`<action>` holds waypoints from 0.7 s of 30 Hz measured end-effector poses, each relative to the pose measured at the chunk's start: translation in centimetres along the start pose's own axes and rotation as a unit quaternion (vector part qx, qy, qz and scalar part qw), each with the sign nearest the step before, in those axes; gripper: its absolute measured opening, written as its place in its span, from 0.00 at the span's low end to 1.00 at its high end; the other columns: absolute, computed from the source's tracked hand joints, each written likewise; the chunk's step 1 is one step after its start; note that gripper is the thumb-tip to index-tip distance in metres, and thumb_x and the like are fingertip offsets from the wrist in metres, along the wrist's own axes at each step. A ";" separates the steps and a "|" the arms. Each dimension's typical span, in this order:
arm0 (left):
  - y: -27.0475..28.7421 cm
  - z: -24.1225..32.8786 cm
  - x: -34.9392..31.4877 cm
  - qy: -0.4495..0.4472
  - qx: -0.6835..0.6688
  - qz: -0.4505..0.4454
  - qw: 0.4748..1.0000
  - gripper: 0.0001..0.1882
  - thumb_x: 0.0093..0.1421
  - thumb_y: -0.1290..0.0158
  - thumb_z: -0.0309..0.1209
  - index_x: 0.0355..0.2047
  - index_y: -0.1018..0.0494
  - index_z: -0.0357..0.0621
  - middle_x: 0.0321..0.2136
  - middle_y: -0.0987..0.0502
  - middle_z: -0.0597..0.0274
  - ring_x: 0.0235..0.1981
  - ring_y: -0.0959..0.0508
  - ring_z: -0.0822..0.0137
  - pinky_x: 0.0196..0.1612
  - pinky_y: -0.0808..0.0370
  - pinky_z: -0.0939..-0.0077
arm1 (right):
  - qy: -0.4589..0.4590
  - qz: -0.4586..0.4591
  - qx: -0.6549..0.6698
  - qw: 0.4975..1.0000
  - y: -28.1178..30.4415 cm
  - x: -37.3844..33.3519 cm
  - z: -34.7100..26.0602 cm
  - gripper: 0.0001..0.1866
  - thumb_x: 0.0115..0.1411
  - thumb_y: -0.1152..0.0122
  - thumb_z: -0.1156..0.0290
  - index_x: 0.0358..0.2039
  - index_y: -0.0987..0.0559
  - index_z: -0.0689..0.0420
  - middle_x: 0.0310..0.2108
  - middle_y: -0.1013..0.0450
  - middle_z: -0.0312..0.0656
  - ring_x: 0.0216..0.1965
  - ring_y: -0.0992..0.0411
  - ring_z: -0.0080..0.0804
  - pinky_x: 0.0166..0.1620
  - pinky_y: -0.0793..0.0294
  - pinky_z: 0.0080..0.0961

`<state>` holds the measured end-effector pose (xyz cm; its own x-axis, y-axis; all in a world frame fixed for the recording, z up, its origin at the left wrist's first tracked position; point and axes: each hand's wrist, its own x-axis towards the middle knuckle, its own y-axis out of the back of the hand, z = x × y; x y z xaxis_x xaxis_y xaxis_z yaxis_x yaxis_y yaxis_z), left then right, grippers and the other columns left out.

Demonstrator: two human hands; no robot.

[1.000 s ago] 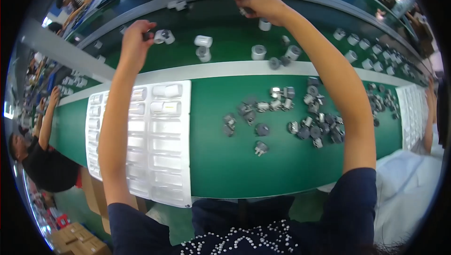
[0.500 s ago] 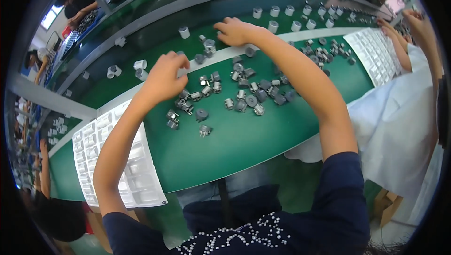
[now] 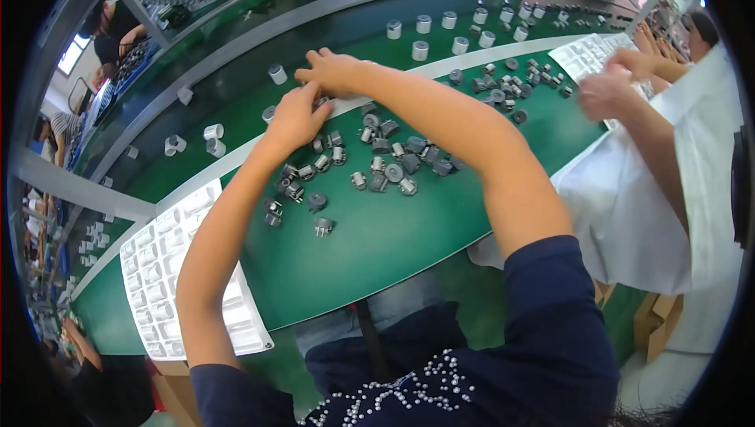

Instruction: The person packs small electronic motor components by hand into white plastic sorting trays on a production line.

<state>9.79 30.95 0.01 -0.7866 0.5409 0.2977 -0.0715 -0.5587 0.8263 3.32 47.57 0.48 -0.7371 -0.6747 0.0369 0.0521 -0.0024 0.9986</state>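
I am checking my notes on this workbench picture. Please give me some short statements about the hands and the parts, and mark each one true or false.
1. Both hands, the left hand and the right hand, are at the far edge of the pile of small grey parts. True.
2. The white tray lies to the person's right. False: it lies to the left, beside the left forearm.
3. The table top is green. True.
4. The white cylinders stand in the tray. False: they stand on the belt beyond the white strip.
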 end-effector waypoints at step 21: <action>5.5 0.3 -8.4 -0.177 -0.018 0.076 0.981 0.17 0.58 0.42 0.36 0.44 0.25 0.37 0.49 0.28 0.44 0.53 0.31 0.43 0.59 0.35 0.56 | -0.126 0.267 0.117 0.948 -0.2 -2.1 -1.4 0.19 0.63 0.43 0.56 0.44 0.28 0.58 0.41 0.26 0.57 0.42 0.25 0.61 0.44 0.24 0.52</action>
<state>16.18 23.50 2.23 -0.5288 0.6307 0.5680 0.0037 -0.6675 0.7446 5.83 47.99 0.20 -0.7870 -0.3353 0.5178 0.3346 0.4731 0.8150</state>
